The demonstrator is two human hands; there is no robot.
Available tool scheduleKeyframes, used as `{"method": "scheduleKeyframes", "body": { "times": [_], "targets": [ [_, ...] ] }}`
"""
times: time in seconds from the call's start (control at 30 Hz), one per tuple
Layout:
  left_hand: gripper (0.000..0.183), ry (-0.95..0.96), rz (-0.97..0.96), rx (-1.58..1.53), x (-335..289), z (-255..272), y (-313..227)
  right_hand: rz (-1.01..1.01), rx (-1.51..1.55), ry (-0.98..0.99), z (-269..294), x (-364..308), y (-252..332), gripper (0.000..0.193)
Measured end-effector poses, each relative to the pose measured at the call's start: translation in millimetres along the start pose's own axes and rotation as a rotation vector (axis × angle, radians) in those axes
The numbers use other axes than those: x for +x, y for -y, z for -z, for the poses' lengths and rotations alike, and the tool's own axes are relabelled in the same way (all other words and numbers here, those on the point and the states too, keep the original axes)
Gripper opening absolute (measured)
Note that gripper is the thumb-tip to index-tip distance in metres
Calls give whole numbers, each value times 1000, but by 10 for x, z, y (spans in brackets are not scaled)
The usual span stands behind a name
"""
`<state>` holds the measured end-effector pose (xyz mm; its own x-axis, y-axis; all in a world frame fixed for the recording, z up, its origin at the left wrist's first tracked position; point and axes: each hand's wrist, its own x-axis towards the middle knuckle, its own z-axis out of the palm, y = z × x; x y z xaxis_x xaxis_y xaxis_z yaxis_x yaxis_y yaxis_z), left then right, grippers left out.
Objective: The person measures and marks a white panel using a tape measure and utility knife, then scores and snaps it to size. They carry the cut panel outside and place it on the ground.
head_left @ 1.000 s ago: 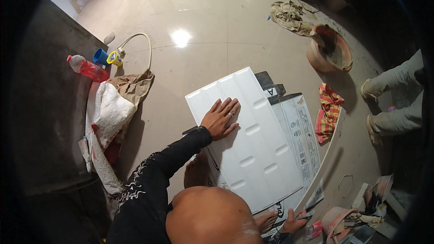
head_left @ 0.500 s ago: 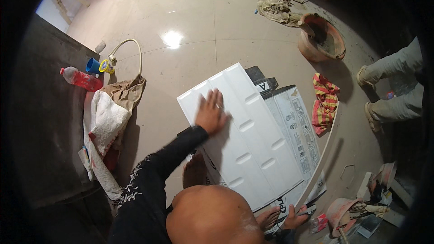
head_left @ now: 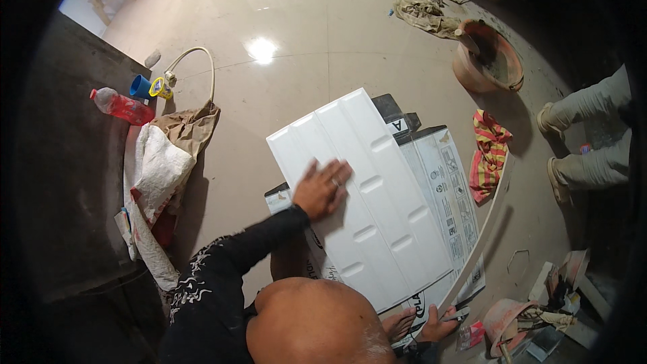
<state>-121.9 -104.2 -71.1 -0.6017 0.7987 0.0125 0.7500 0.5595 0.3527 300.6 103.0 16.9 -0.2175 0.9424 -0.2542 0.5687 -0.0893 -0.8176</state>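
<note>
A large white tile (head_left: 337,155) with ridges and short slot-like marks lies on printed cardboard (head_left: 438,182) before me. My left hand (head_left: 322,189) rests flat on or just over its left part, fingers spread and slightly blurred. At the lower right, beyond my bare knee (head_left: 317,320), my right hand (head_left: 439,325) is closed at the near end of a long, thin pale strip (head_left: 482,236). A small grey object (head_left: 462,313) also shows at its fingers; its kind is unclear. The knee and the hand itself hide part of that grip.
Left stand a bottle of red drink (head_left: 125,108), a blue cup (head_left: 140,86) and a white sack (head_left: 162,162). To the right are a striped cloth (head_left: 488,155), a mortar tub (head_left: 472,71) and another person's legs (head_left: 593,104). A tool-filled bucket (head_left: 502,320) sits lower right.
My left hand has slid back toward me and slightly right across the white tile. My right hand stays at the strip's near end. The whole view has shifted slightly.
</note>
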Motion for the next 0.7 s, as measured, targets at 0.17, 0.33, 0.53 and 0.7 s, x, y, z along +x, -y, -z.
{"method": "scheduleKeyframes", "body": {
  "times": [0.17, 0.33, 0.53, 0.7],
  "targets": [
    [54, -164, 283, 191, 496, 185, 651, 27, 13, -110, -44, -16, -128, 36],
    [83, -172, 334, 98, 462, -101, 23, 39, -51, -12, 45, 116, -232, 45],
    [95, 233, -422, -225, -587, -330, -1105, 274, -647, -60, 381, 525, -239, 32],
    [59, 502, -1031, -339, -929, -354, -1212, 483, -663, 135, 482, 1079, -204, 29]
  ]
}}
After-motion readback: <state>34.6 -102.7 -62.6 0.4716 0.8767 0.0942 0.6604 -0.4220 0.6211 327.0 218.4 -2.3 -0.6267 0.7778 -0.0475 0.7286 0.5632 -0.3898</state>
